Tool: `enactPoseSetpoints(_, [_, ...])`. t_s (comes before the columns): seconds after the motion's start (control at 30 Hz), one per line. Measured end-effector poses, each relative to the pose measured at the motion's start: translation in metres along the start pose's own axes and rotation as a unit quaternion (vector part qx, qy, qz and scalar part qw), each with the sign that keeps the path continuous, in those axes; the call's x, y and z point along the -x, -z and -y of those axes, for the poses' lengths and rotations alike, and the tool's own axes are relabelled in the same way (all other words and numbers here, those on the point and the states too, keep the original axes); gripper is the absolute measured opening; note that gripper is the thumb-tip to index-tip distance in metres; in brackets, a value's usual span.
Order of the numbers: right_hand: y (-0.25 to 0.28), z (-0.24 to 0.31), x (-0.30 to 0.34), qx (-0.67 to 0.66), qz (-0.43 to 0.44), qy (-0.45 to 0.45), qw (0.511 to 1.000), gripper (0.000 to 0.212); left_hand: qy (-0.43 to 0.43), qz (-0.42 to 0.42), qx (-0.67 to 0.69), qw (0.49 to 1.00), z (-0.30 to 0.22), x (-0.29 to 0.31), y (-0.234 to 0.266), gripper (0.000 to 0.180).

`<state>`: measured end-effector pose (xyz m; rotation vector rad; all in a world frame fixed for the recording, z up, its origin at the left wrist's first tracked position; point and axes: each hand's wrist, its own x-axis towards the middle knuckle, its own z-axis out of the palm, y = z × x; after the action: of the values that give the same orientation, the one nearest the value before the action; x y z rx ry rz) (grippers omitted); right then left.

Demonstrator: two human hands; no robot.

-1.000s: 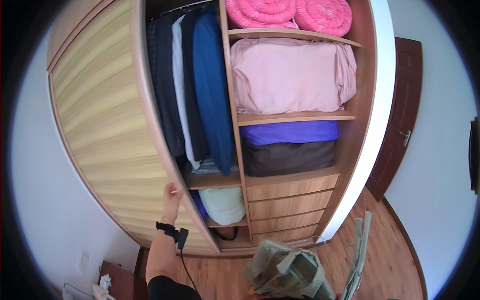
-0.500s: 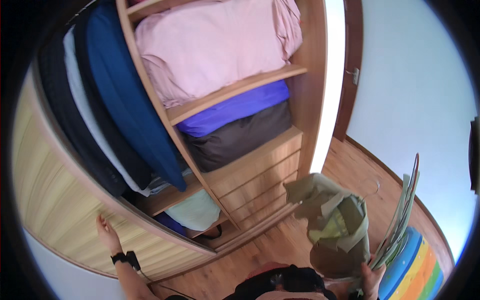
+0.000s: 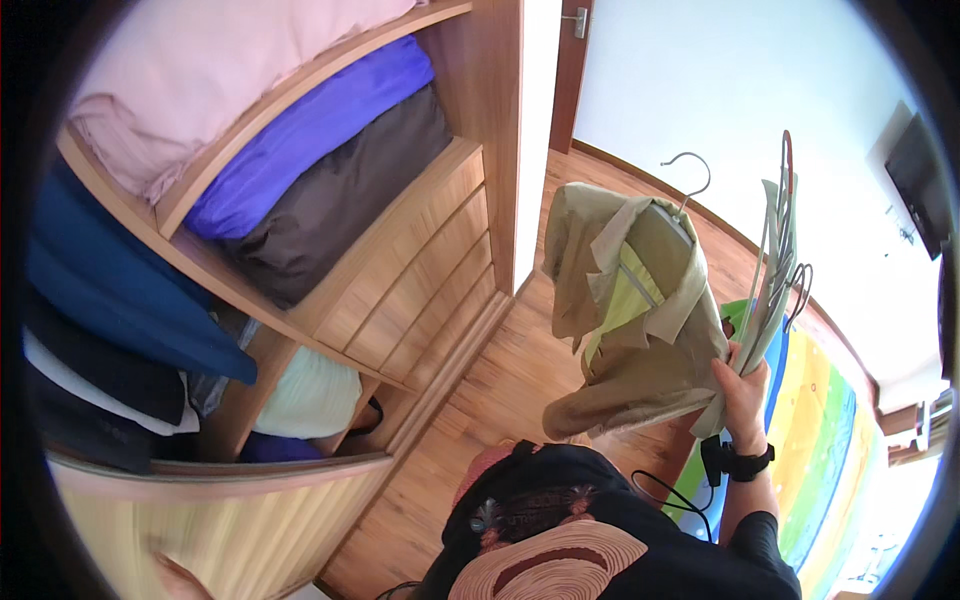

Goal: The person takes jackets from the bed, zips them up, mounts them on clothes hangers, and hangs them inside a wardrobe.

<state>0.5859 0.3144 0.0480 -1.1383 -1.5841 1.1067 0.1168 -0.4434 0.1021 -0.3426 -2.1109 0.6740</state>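
On the right, my right hand [image 3: 742,395] is closed round a bunch of clothes hangers [image 3: 778,255], pale green and thin, with their hooks pointing up. An olive-green jacket [image 3: 640,330] on its own hanger hangs beside that hand, its edge against the fingers. The jacket's collar gapes, showing a yellow-green lining and part of the hanger. At the lower left edge, my left hand [image 3: 180,578] is only partly in view and somewhat blurred; the fingers that show are stretched out. It is by the light wooden sliding door [image 3: 290,520] of the wardrobe, and whether it touches the door is unclear.
The open wardrobe holds pink bedding [image 3: 220,70], a purple bundle [image 3: 320,140], a dark brown bundle [image 3: 345,195] and hanging dark clothes [image 3: 120,270]. Drawers [image 3: 420,270] face the wooden floor [image 3: 480,385]. A colourful striped bed [image 3: 810,400] lies right; a black cable [image 3: 675,490] hangs near me.
The view has swung to the right. My right hand has risen with the hangers, and the jacket appears higher and more unfolded. My left hand now shows only at the lower left edge.
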Motion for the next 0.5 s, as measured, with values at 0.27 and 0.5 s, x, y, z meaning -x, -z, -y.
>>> enactPoseSetpoints(0.27, [-0.014,-0.004,0.009,0.032,0.002,-0.018,0.999,0.024,0.358,-0.044,0.319,0.877,-0.126,-0.140,0.066,0.048])
enactPoseSetpoints(0.5, [-0.015,-0.017,0.004,-0.014,-0.010,-0.030,0.999,0.024,0.432,-0.070,0.312,0.843,-0.163,-0.163,0.099,0.066])
